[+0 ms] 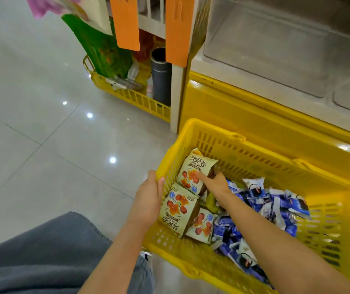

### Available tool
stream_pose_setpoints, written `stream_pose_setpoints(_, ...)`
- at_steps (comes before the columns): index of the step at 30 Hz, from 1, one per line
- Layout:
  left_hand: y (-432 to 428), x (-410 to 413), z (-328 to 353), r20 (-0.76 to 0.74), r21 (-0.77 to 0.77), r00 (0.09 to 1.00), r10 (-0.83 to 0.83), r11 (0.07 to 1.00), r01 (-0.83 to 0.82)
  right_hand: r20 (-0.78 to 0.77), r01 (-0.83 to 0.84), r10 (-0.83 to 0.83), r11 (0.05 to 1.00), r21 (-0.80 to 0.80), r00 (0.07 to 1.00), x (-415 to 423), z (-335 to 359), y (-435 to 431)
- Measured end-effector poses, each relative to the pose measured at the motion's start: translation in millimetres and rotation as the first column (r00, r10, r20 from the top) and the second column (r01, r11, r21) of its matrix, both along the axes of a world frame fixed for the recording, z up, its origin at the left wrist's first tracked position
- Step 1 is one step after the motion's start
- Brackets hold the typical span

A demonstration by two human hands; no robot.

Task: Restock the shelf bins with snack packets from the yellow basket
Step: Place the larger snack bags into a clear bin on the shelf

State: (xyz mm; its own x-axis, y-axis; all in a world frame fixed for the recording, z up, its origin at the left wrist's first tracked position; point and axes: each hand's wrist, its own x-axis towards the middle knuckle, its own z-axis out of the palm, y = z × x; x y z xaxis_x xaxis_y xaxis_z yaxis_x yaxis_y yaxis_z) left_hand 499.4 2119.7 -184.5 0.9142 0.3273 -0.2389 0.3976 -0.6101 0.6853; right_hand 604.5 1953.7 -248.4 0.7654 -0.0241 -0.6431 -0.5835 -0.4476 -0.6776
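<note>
While both hands are down at the yellow slotted plastic basket [254, 155] on the pale tiled floor [42, 145], I log the restock as barely under way.

Left hand [148, 196]: curled over the basket's left rim, thumb on the inner side, steadying it.

Right hand [217, 184]: inside the basket at its far left corner. The thumb is on the printed face of an upright beige snack packet with red print [193, 170] and the fingers are behind it. The packet is pinched but not lifted clear of the basket.

Two more beige packets [178, 209] lie on the near side of it, against the left wall. A loose heap of blue and white snack packets [265, 209] covers the middle and right of the basket floor.

Clear plastic shelf bins [275, 49] sit at far right, above the yellow shelf base [233, 107]. I see nothing in them, though glare and blur limit that reading.

Judgement: no packet is visibly placed, so nearly the whole load is left to move.

A second yellow basket [127, 96] holding a green bag stands at far left. I take it as not part of this job.
</note>
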Motion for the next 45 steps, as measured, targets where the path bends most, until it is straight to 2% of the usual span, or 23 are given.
stream_pose_setpoints(5, 0, -1, 1, 0.011, -0.015, 1.000, -0.003, 1.000, 0.003, 0.088, -0.111, 0.111, 0.994, 0.003, 0.990, 0, 7, -7)
stream_pose_setpoints(8, 0, -2, 3, 0.030, -0.009, 1.000, 0.005, 1.000, -0.005, 0.206, -0.178, 0.179, 0.984, -0.021, 0.962, -4, 15, -4)
stream_pose_setpoints(13, -1, -3, 7, 0.008, -0.045, 0.999, 0.033, 0.998, -0.033, 0.383, -0.061, 0.063, 0.998, -0.017, 0.922, -13, 48, -7)
stream_pose_setpoints(16, -4, -7, 13, -0.062, -0.005, 0.985, 0.159, 0.987, -0.160, 0.416, -0.037, 0.012, 0.998, 0.052, 0.909, -19, 80, -19)
stream_pose_setpoints(18, -8, -10, 20, 0.076, 0.088, 0.968, 0.241, 0.965, -0.247, 0.401, -0.102, 0.052, 0.989, 0.104, 0.915, -24, 100, -28)
stream_pose_setpoints(19, -11, -11, 27, 0.172, 0.078, 0.954, 0.247, 0.962, -0.263, 0.385, -0.138, 0.076, 0.981, 0.138, 0.920, -27, 109, -33)
stream_pose_setpoints(20, -14, -10, 34, 0.230, -0.004, 0.940, 0.251, 0.966, -0.257, 0.365, -0.177, 0.104, 0.969, 0.172, 0.925, -30, 117, -37)
stream_pose_setpoints(21, -17, -9, 42, 0.234, -0.149, 0.936, 0.263, 0.961, -0.232, 0.343, -0.219, 0.140, 0.954, 0.203, 0.929, -32, 123, -40)
stream_pose_setpoints(22, -20, -8, 49, 0.174, -0.318, 0.948, 0.268, 0.926, -0.203, 0.320, -0.262, 0.181, 0.937, 0.231, 0.930, -35, 126, -42)
stream_pose_setpoints(24, -23, -6, 62, -0.006, -0.610, 0.978, 0.207, 0.775, -0.168, 0.280, -0.326, 0.249, 0.904, 0.277, 0.927, -40, 130, -41)
stream_pose_setpoints(26, -22, -7, 72, -0.117, -0.758, 0.986, 0.122, 0.631, -0.168, 0.263, -0.371, 0.299, 0.880, 0.295, 0.918, -44, 129, -35)
stream_pose_setpoints(28, -17, -8, 78, -0.137, -0.761, 0.984, 0.117, 0.623, -0.181, 0.250, -0.396, 0.325, 0.855, 0.334, 0.912, -46, 126, -26)
stream_pose_setpoints(30, -9, -7, 79, -0.156, -0.721, 0.968, 0.195, 0.648, -0.247, 0.227, -0.413, 0.350, 0.833, 0.368, 0.909, -46, 121, -23)
stream_pose_setpoints(33, 1, -6, 75, -0.165, -0.697, 0.937, 0.308, 0.635, -0.332, 0.195, -0.479, 0.443, 0.851, 0.217, 0.875, -41, 95, -33)
stream_pose_setpoints(36, 6, -5, 73, -0.141, -0.721, 0.916, 0.375, 0.596, -0.355, 0.065, -0.541, 0.539, 0.841, 0.019, 0.840, -39, 55, -44)
stream_pose_setpoints(43, 11, 2, 70, -0.138, -0.735, 0.887, 0.441, 0.554, -0.390, -0.073, -0.546, 0.545, 0.838, 0.014, 0.835, -47, 7, -7)
stream_pose_setpoints(45, 11, 6, 70, -0.140, -0.732, 0.875, 0.463, 0.546, -0.407, -0.099, -0.571, 0.563, 0.816, -0.093, 0.820, -46, -2, 0)
